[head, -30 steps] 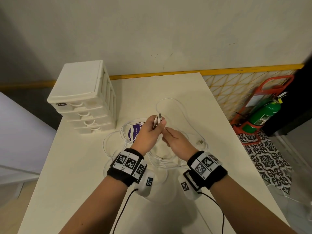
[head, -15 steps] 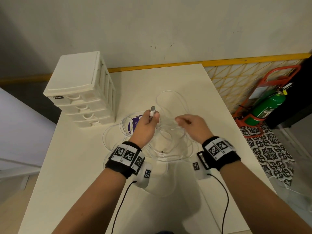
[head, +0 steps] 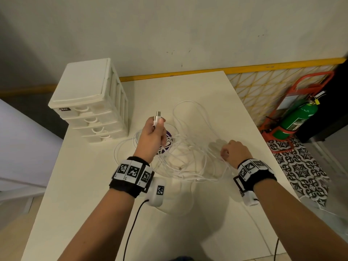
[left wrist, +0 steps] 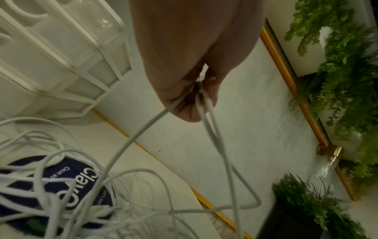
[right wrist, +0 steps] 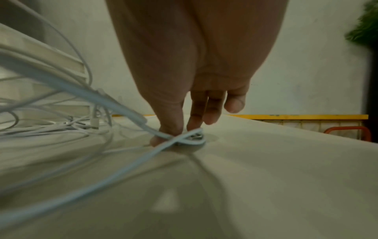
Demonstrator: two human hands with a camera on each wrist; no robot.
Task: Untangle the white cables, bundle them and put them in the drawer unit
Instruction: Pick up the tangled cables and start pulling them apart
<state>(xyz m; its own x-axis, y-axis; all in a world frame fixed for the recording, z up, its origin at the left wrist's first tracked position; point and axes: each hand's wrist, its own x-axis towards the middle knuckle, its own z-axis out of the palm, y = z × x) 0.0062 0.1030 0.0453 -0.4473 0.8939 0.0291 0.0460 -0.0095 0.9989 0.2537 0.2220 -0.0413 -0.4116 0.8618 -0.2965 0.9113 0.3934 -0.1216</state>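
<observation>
Several white cables [head: 188,153] lie tangled in the middle of the white table [head: 90,194]. My left hand [head: 153,135] is raised above the tangle and grips a few cable ends, with the plugs [head: 157,117] sticking up out of the fist. In the left wrist view the strands [left wrist: 204,116] hang from the fist down into the pile. My right hand [head: 234,152] is low at the right side of the tangle. Its thumb and forefinger pinch a looped cable [right wrist: 184,139] against the tabletop. The white drawer unit [head: 88,102] stands at the back left, all its drawers closed.
A round purple label or lid [head: 168,136] lies under the cables near my left hand. Right of the table's edge a green fire extinguisher [head: 297,121] in a red stand rests on the floor. The wall runs along the table's far side.
My right hand left the left hand, moved right and down to the table, and now pinches a cable there. My left hand kept its plugs and lifted them a little.
</observation>
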